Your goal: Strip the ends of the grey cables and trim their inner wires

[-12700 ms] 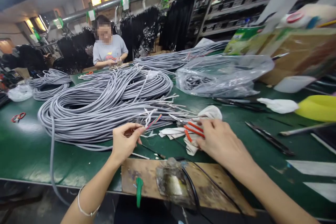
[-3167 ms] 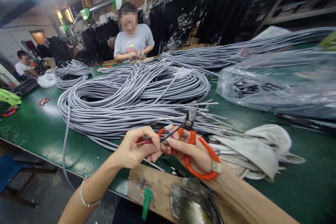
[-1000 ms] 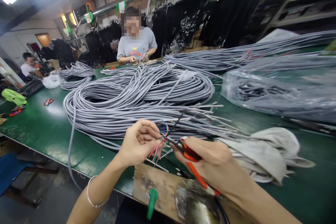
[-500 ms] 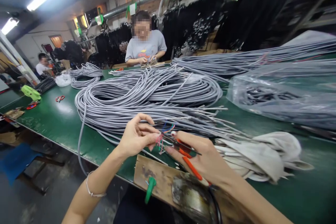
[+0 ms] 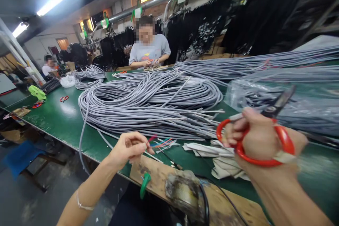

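While the left hand (image 5: pixel 129 147) pinches thumb against forefinger, closed tight on a thin bundle of coloured wires (image 5: pixel 161 143), their pink, blue and orange strands fan out limp just past the fingertips. Well apart from it, the right hand (image 5: pixel 261 137) is curled shut through the glossy red loop handles of the scissors (image 5: pixel 253 161). The dark blades jut up beyond the knuckles, too blurred to tell whether they are parted. Flat white strips (image 5: pixel 209 148) lie under that fist. Beyond both hands a big coil of smooth, round grey cable (image 5: pixel 148 102) sprawls on the green tabletop (image 5: pixel 60 120). A crinkled clear plastic bag (image 5: pixel 309 109) sits behind the blades. A worn wooden board (image 5: pixel 156 178) carrying a green clip (image 5: pixel 144 184) lies nearer than the left hand.
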{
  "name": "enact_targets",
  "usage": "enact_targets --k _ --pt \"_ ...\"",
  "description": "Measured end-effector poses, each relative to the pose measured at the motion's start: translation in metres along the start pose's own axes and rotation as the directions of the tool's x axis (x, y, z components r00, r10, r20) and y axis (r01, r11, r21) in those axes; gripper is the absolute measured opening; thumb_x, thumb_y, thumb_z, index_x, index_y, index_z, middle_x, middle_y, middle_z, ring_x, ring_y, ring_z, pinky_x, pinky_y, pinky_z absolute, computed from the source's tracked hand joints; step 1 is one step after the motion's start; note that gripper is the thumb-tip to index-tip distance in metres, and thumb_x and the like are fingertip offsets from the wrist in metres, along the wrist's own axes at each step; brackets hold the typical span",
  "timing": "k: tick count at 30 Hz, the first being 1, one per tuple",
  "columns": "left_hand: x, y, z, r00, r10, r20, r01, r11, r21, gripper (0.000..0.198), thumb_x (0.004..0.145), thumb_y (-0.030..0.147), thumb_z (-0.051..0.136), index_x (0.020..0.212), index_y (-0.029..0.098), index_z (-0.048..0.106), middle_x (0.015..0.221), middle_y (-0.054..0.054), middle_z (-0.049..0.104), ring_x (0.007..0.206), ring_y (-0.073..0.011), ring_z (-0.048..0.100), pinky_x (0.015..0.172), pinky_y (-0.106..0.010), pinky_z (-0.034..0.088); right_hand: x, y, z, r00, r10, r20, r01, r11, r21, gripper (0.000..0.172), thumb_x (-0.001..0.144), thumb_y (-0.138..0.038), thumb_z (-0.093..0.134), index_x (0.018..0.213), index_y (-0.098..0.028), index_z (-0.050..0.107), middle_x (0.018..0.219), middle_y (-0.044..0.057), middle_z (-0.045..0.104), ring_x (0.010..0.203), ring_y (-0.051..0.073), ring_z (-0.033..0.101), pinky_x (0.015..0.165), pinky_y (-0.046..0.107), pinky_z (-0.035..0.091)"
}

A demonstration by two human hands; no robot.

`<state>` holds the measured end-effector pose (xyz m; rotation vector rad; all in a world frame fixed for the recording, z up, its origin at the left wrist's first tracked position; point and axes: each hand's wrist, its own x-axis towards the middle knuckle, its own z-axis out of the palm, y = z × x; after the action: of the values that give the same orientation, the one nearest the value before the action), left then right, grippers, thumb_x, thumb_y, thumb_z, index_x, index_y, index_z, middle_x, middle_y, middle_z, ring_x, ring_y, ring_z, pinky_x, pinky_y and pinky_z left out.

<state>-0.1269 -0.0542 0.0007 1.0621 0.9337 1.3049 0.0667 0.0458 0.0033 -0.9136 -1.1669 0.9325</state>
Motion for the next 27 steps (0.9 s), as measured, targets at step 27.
enact_targets --k 27 --pt "0.003 -0.032 -0.061 0.988 0.091 0.122 -0.127 0.048 0.991 0.005 0.084 0.016 0.055 0.083 0.016 0.060 0.084 -0.006 0.064 0.081 -0.0202 0.059 0.074 -0.031 0.048 -0.004 0.025 -0.002 0.624 0.423 0.657 0.580 0.312 -0.753 0.016 0.084 -0.026 0.051 0.081 -0.019 0.066 0.079 0.009 0.069 0.073 0.022 0.063 0.062 0.030 0.039"
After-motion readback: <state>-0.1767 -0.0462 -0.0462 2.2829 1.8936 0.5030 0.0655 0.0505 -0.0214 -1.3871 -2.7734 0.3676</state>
